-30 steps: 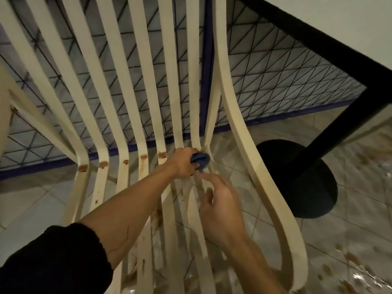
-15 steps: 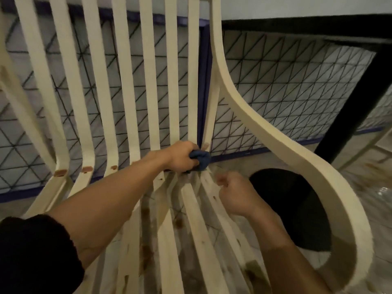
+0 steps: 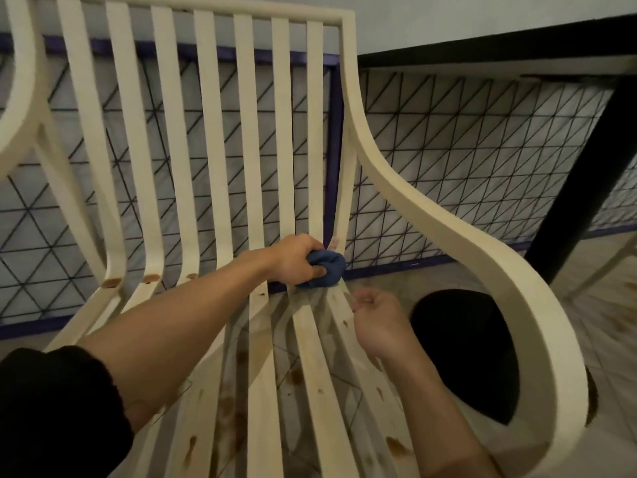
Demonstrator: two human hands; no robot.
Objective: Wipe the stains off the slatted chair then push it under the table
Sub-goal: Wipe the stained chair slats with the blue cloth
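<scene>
A cream slatted chair fills the view, its backrest upright and its seat slats running toward me. Brown stains mark the bend of the left slats and dot the seat slats. My left hand is shut on a bunched blue cloth, pressed into the bend where the rightmost back slats meet the seat. My right hand rests in a loose fist on the right seat slats, just below the cloth, with nothing seen in it. The table with its black edge stands at the upper right.
The chair's curved right armrest sweeps round close to my right arm. A black table leg slants down to a round black base on the tiled floor. A wall with a triangle pattern stands behind the chair.
My view has risen, showing the chair's top rail. My left hand keeps the cloth at the right slat bend. My right hand has curled from open fingers into a loose fist.
</scene>
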